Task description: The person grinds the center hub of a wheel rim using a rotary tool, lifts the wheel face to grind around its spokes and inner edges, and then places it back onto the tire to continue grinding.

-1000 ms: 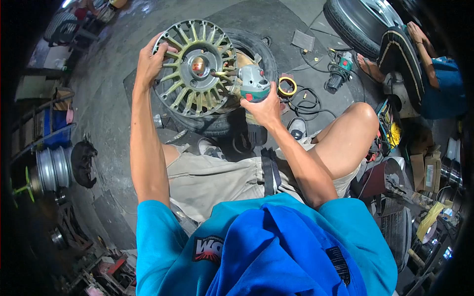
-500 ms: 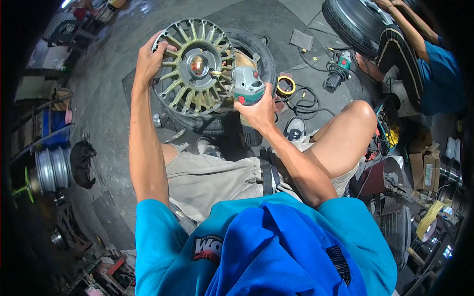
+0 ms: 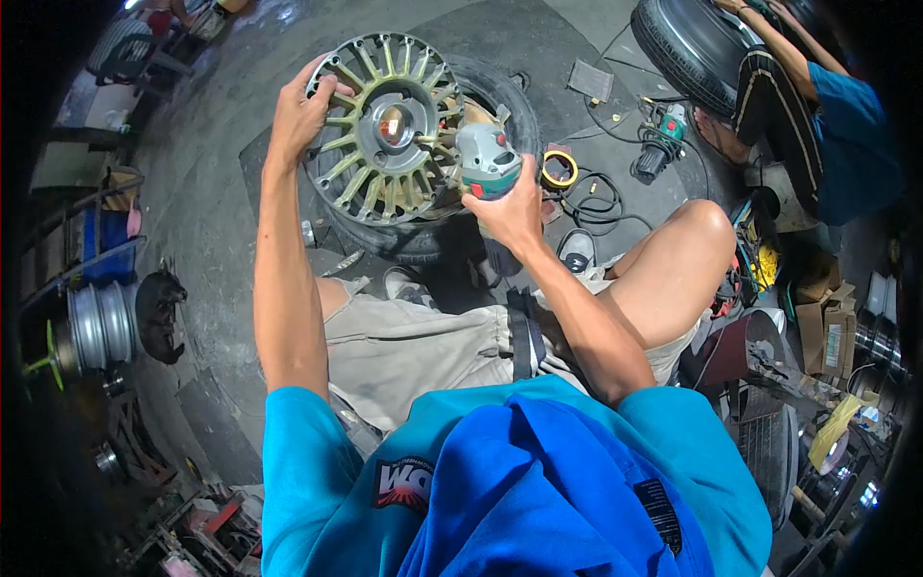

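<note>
My left hand is closed on the left edge of a multi-spoke alloy wheel, fingers through the gaps between spokes. The wheel is tilted toward me, its spokes yellowish-green and its hub silver. In my right hand is a grey and green angle grinder, held at the wheel's right side. A thin tip projects from the grinder's head toward the spokes; whether it touches them I cannot tell. Beneath the wheel lies a tire on the floor, partly hidden by the wheel and grinder.
A second green power tool lies on the floor at right, near a coiled black cable and a yellow ring. Another person sits at upper right beside a large tire. Silver rims stand at left.
The wheel and my left hand have shifted slightly to the right. My right hand and the grinder have also moved a little right.
</note>
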